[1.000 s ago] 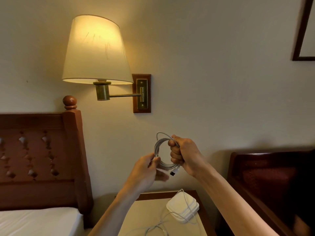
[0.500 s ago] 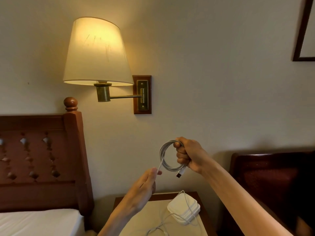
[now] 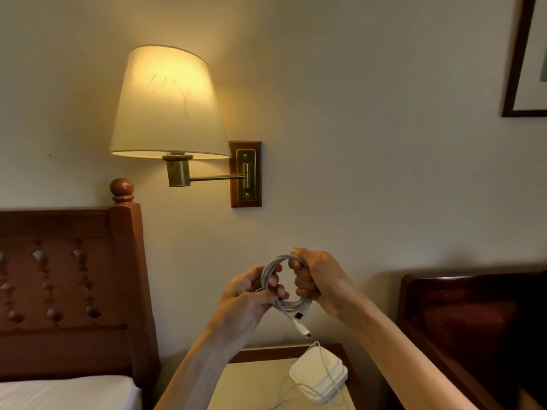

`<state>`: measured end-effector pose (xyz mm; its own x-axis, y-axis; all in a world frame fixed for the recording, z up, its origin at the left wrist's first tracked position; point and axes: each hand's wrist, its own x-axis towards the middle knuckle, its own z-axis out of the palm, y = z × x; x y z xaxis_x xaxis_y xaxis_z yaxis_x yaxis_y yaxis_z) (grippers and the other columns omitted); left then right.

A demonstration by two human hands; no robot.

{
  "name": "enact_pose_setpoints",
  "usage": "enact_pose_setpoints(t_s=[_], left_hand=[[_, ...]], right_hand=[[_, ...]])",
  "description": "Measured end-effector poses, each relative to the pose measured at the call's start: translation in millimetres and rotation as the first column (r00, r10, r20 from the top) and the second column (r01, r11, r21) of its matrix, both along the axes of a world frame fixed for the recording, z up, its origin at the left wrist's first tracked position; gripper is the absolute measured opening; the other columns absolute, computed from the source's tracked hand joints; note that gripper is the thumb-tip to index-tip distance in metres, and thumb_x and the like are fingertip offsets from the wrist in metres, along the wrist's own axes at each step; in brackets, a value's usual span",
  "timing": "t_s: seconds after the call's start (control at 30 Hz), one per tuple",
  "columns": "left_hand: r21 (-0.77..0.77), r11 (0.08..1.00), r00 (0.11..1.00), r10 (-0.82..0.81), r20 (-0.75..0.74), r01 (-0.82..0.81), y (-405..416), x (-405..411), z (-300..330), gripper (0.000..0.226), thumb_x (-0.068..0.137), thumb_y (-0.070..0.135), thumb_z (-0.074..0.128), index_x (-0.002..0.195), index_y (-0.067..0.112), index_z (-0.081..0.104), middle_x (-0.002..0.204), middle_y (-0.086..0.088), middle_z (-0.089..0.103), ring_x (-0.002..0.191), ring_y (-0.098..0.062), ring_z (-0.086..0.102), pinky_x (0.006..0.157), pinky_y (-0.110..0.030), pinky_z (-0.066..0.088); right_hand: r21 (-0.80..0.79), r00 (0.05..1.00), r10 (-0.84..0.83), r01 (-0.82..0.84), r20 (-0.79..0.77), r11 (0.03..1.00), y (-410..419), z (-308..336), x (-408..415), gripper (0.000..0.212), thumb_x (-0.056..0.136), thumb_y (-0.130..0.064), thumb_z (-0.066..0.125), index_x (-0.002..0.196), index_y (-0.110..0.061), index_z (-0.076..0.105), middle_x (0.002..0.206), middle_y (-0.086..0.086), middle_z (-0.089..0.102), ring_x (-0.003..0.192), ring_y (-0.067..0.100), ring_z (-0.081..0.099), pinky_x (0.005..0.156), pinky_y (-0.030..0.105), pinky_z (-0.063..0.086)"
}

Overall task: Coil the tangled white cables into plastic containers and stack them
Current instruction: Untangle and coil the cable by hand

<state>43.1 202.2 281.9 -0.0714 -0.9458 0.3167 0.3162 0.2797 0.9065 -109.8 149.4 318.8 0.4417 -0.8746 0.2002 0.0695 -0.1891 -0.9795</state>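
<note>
The right hand (image 3: 318,281) is clenched round the right side of a coiled white cable (image 3: 270,279), fingers curled through the ring so the loops are bunched in its fist. Across the ring from that grip, the left hand (image 3: 251,294) pinches the loops on the opposite side, thumb and fingertips closed on the strands. Below both grips the cable's two ends hang free: one plug (image 3: 299,315) sits right under the bottom of the ring, and the other plug (image 3: 305,331) dangles lower on a short tail.

Judging by this, the winding of this one cable looks nearly finished (only the short tail is left loose), and it is held up in the air, in no container yet. Well beneath the hands, on the bedside table (image 3: 254,380), lies a stack of white plastic containers (image 3: 318,380) with lids, and another white cable (image 3: 299,387) trails loose over and beside them, uncoiled. How many containers are already filled cannot be told from here.

What seems left: tuck the tail, put this coil into a container, wind the loose cable on the table, and stack everything
</note>
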Motion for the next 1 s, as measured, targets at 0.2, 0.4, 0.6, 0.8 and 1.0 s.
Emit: enact_pose_setpoints(t_s=[0.2, 0.4, 0.6, 0.8, 1.0], left_hand=[[0.037, 0.983, 0.975, -0.173, -0.138, 0.179, 0, 4, 12, 0.044, 0.066, -0.009, 0.046, 0.108, -0.006, 0.060, 0.068, -0.006, 0.041, 0.059, -0.017, 0.044, 0.068, -0.034, 0.042], [0.093, 0.982, 0.983, -0.155, -0.100, 0.165, 0, 6, 20, 0.029, 0.082, 0.028, 0.062, 0.088, 0.000, 0.064, 0.062, -0.006, 0.030, 0.056, -0.019, 0.026, 0.067, -0.037, 0.038], [0.023, 0.976, 0.973, 0.214, 0.083, -0.216, -3, -14, 21, 0.036, 0.098, 0.035, 0.048, 0.068, 0.016, 0.046, 0.053, 0.005, 0.027, 0.049, -0.010, 0.029, 0.051, -0.023, 0.034], [0.011, 0.933, 0.933, 0.361, 0.013, -0.361, -11, -8, 18, 0.046, 0.100, 0.033, 0.047, 0.058, 0.019, 0.038, 0.050, 0.005, 0.025, 0.045, -0.012, 0.026, 0.049, -0.027, 0.029], [-0.032, 0.885, 0.878, 0.466, 0.108, -0.465, -14, -7, 8, 0.042, 0.098, 0.035, 0.049, 0.062, 0.016, 0.045, 0.049, 0.006, 0.031, 0.047, -0.011, 0.029, 0.051, -0.027, 0.031]], right_hand=[[-0.008, 1.000, 0.015, -0.015, 0.024, 1.000, 0, 9, 2, 0.043, 0.104, -0.024, 0.037, 0.063, -0.016, 0.047, 0.049, -0.005, 0.025, 0.044, 0.011, 0.020, 0.045, 0.023, 0.025], [-0.021, 0.999, 0.034, -0.034, -0.005, 0.999, 1, 3, 4, 0.043, 0.105, -0.026, 0.035, 0.064, -0.016, 0.046, 0.050, -0.004, 0.026, 0.045, 0.012, 0.021, 0.046, 0.023, 0.027], [-0.077, 0.999, 0.033, -0.036, -0.040, 0.996, 3, 4, 6, 0.046, 0.107, -0.031, 0.031, 0.075, -0.011, 0.058, 0.055, -0.001, 0.038, 0.049, 0.013, 0.035, 0.053, 0.025, 0.038], [-0.406, 0.938, -0.251, 0.139, -0.237, 0.903, -3, -19, -10, 0.018, 0.100, -0.024, 0.050, 0.095, -0.020, 0.067, 0.085, -0.001, 0.069, 0.080, 0.013, 0.068, 0.075, 0.027, 0.059], [-0.297, 0.934, -0.300, 0.236, -0.192, 0.925, 7, -20, -25, 0.012, 0.092, -0.019, 0.064, 0.090, -0.017, 0.075, 0.078, 0.001, 0.071, 0.064, 0.008, 0.065, 0.063, 0.016, 0.053]])
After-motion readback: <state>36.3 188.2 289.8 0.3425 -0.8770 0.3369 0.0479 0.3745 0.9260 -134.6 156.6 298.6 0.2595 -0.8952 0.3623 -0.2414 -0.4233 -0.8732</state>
